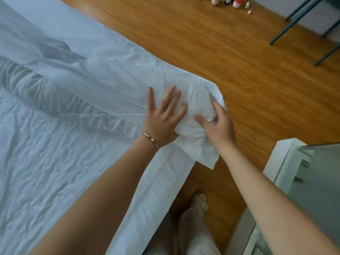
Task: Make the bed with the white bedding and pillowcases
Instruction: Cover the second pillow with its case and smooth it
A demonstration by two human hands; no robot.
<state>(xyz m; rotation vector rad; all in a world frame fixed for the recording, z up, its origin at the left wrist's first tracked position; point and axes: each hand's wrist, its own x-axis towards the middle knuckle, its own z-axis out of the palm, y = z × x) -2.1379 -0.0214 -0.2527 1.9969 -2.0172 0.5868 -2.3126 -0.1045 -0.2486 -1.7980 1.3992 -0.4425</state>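
Left hand (pixel 163 115) flat, grip wide, on duvet (pixel 103 78); right hand (pixel 217 124) grip apparently bunching corner (nightstand (pixel 281 162) near).

The top edge cropped 3 red-and-white items (pixel 226 1); the right hand's (pixel 218 124) fingertips sank into duvet (pixel 114 78) folds.
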